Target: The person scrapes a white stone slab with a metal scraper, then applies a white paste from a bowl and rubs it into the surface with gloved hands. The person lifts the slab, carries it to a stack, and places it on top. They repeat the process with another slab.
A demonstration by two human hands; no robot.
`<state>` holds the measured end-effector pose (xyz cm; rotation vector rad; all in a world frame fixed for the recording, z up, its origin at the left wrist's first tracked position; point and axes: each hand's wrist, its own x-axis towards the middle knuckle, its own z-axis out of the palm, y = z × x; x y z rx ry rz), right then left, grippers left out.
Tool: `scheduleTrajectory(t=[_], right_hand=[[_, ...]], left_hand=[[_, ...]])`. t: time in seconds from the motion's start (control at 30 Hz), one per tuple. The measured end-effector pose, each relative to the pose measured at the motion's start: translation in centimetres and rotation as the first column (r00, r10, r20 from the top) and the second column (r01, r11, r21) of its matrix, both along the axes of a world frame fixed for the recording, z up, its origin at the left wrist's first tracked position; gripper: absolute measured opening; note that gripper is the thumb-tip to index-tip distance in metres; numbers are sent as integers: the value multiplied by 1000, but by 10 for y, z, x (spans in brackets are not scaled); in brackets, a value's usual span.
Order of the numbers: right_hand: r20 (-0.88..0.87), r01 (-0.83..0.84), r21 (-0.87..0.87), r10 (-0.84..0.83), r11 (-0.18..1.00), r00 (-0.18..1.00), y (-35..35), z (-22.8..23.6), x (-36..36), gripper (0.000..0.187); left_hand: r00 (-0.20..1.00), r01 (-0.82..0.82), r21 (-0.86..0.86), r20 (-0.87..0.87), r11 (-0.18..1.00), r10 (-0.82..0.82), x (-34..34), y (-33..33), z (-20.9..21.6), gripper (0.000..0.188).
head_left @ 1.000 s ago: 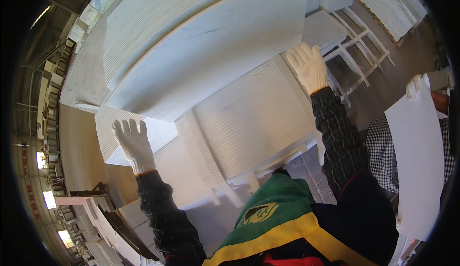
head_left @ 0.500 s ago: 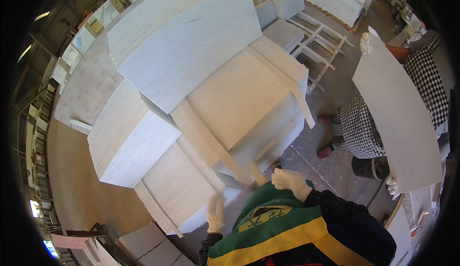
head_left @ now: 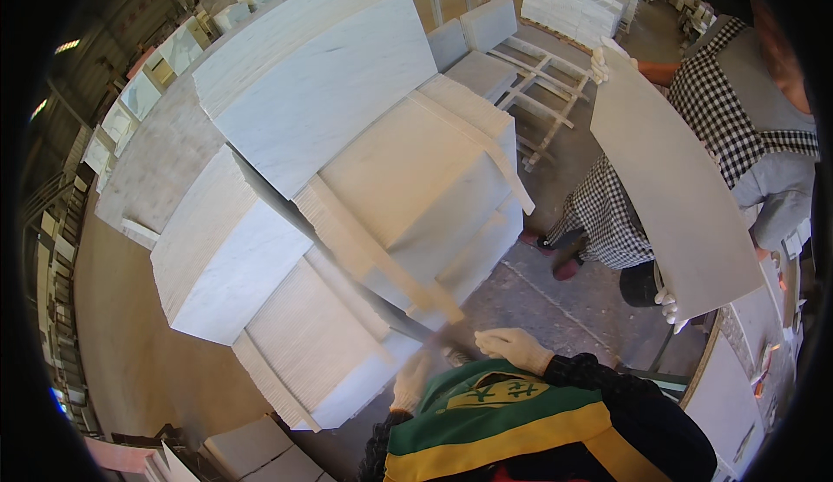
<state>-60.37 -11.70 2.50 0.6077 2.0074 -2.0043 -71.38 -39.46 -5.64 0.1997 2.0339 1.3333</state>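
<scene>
My left hand (head_left: 415, 382), in a pale work glove, is beside the near corner of a stack of white stone slabs (head_left: 317, 334). It is partly hidden by my green and yellow apron (head_left: 486, 430), and its fingers are smeared. My right hand (head_left: 514, 347), also gloved, hovers over the apron's top with fingers stretched toward the left and nothing visible in it. Near its fingertips a pale strip (head_left: 377, 265) lies along the stack. At the right, a person in a checked apron (head_left: 607, 217) holds a large pale slab (head_left: 672, 187) upright with both gloved hands.
Taller slab blocks (head_left: 330, 74) stand beyond the nearer stacks. A metal rack (head_left: 542, 87) is at the far right, with another slab pile (head_left: 573, 5) behind it. A dark bucket (head_left: 638, 284) stands by the person's feet. More slabs (head_left: 247, 443) lie at the lower left.
The view has shifted, and the stacks sit farther left. My hands have come closer together, the right one with its fingers straighter. The other person and their slab appear farther left, with more of their body showing.
</scene>
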Motion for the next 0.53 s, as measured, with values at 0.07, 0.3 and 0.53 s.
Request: scheduleTrajectory(t=[0.07, 0.3, 0.53], right_hand=[[36, 82, -17, -82, 996, 996, 5, 2, 32, 40], [101, 297, -166, -284, 940, 954, 24, -7, 157, 42], [203, 450, -263, -407, 853, 890, 39, -43, 299, 44]], left_hand=[[992, 107, -21, 76, 994, -105, 10, 9, 5, 42], [735, 383, -255, -497, 888, -461, 79, 20, -40, 28], [685, 520, -521, -219, 677, -695, 163, -14, -81, 24]])
